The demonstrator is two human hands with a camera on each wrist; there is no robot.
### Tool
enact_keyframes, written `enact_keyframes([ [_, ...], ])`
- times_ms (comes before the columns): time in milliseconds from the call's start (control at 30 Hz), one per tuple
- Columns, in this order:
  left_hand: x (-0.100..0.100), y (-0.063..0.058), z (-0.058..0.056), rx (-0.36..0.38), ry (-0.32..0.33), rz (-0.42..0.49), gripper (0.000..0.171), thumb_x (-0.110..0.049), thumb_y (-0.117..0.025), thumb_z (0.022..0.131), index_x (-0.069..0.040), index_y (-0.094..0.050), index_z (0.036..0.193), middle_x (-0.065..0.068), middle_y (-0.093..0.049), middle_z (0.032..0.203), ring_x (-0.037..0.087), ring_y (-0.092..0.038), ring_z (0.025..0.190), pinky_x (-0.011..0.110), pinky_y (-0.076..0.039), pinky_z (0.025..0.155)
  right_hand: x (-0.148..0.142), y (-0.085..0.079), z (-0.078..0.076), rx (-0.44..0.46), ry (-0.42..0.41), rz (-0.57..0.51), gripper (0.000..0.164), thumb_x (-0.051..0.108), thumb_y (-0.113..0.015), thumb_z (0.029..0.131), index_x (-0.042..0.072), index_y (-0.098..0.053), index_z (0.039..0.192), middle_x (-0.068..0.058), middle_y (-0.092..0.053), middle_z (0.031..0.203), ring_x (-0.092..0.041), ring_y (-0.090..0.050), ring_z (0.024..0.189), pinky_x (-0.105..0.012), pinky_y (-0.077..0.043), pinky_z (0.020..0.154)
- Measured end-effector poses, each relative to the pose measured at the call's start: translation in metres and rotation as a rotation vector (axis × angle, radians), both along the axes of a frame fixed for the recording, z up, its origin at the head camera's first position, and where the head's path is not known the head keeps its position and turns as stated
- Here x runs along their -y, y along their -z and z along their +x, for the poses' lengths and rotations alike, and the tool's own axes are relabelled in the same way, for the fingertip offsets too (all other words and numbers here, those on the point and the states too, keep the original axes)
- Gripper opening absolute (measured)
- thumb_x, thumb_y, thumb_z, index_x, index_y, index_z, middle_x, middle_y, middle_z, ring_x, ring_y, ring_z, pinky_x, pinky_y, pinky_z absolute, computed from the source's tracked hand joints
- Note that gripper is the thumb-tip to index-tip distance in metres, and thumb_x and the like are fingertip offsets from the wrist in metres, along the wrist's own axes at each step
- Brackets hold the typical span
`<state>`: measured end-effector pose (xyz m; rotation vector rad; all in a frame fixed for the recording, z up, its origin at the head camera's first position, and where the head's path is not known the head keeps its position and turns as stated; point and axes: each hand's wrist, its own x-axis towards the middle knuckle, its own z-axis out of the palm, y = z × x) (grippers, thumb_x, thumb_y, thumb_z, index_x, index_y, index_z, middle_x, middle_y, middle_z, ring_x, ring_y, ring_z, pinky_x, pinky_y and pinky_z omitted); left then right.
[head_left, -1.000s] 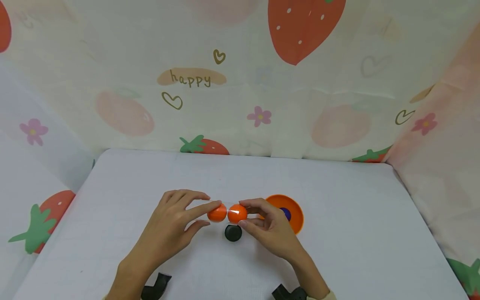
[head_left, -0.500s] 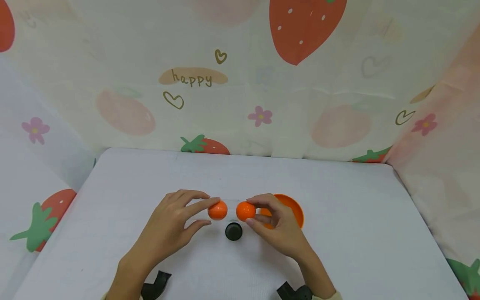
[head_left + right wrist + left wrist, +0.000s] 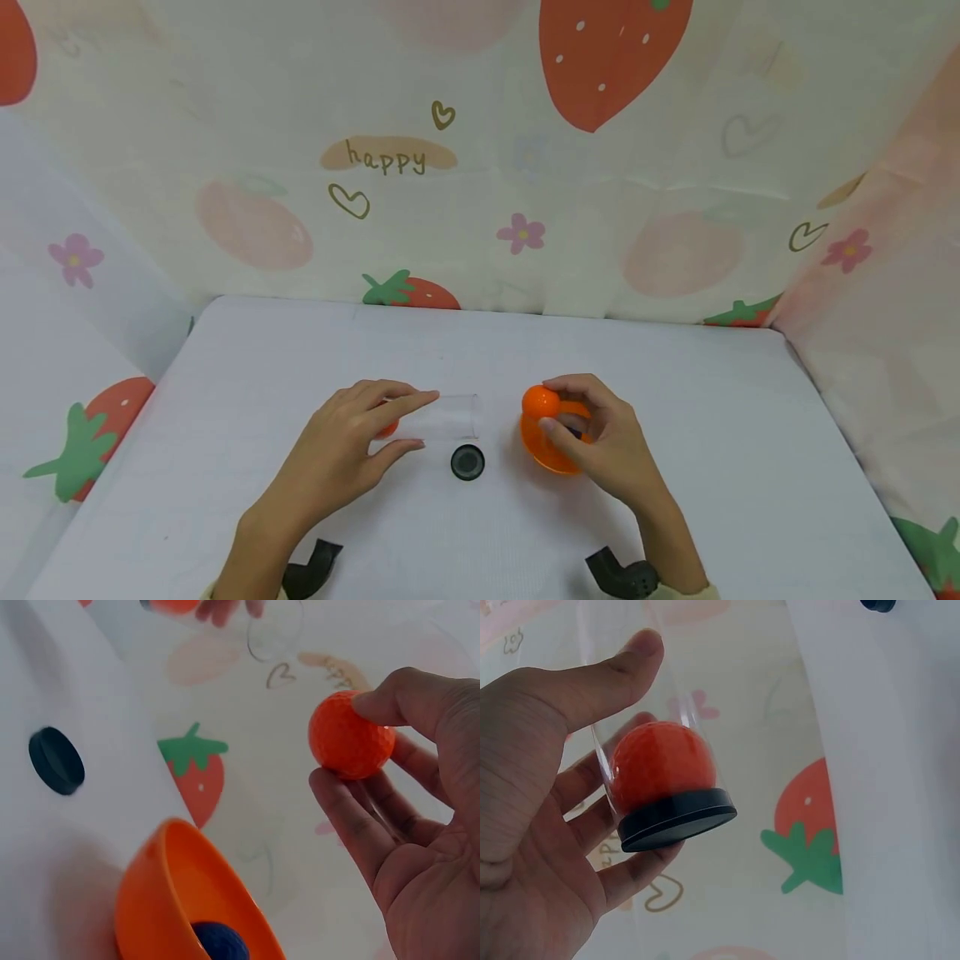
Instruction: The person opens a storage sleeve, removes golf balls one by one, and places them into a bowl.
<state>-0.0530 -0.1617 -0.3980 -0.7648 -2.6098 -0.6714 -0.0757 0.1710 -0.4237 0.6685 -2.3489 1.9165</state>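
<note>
My left hand (image 3: pixel 345 442) grips a clear tube (image 3: pixel 456 417) that lies sideways, its bare end pointing right. Inside it, an orange golf ball (image 3: pixel 662 761) sits against the black cap (image 3: pixel 679 821) at the left end, mostly behind my fingers in the head view. Between thumb and fingertips, my right hand (image 3: pixel 607 433) pinches a second orange golf ball (image 3: pixel 349 739). That ball is over the left part of an orange bowl (image 3: pixel 534 446), which contains a dark blue ball (image 3: pixel 221 943).
A loose black cap (image 3: pixel 467 462) lies on the white table (image 3: pixel 712 467) below the tube's right end. Behind the table hangs a strawberry-print cloth (image 3: pixel 585 192). Black camera mounts (image 3: pixel 622 575) are worn at both wrists.
My right hand has carried its orange golf ball rightward from the tube's end to the bowl. The other ball has shifted left inside the tube, while my left hand has stayed nearly still.
</note>
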Motion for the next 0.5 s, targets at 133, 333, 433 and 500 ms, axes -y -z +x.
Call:
enact_keyframes([
  [133,0.001,0.000,0.000,0.011,-0.001,0.004,0.062,-0.028,-0.091,0.084,-0.035,-0.068,0.141,-0.011,-0.071,0.125,0.013,-0.067,0.114,0.040,-0.058,0.089,-0.009,0.000,-0.001,-0.015,0.023,0.027,0.043,-0.005,-0.077,0.092,0.007,-0.065,0.131,-0.012,-0.066,0.129,-0.012,-0.069,0.114,-0.025,-0.063,0.095],
  [333,0.000,-0.001,0.000,0.028,-0.005,0.005,0.060,-0.030,-0.090,0.086,-0.035,-0.067,0.142,-0.011,-0.071,0.125,0.011,-0.066,0.109,0.038,-0.057,0.087,-0.015,0.003,-0.002,-0.026,0.045,0.097,0.043,-0.003,-0.080,0.091,0.009,-0.066,0.130,-0.009,-0.066,0.127,-0.010,-0.066,0.115,-0.021,-0.060,0.097],
  [433,0.001,-0.001,0.000,0.032,-0.006,0.006,0.060,-0.029,-0.090,0.086,-0.035,-0.068,0.141,-0.011,-0.071,0.124,0.011,-0.066,0.108,0.038,-0.057,0.087,-0.015,0.004,-0.002,-0.033,0.057,0.158,0.042,0.000,-0.081,0.090,0.012,-0.068,0.128,-0.007,-0.067,0.126,-0.010,-0.066,0.115,-0.021,-0.060,0.097],
  [500,0.001,0.000,0.000,0.035,-0.007,0.005,0.060,-0.030,-0.090,0.086,-0.035,-0.068,0.141,-0.011,-0.071,0.124,0.011,-0.066,0.108,0.038,-0.057,0.087,-0.015,0.004,-0.002,-0.041,0.060,0.207,0.041,0.002,-0.083,0.090,0.014,-0.069,0.127,-0.004,-0.067,0.126,-0.011,-0.067,0.115,-0.024,-0.061,0.097],
])
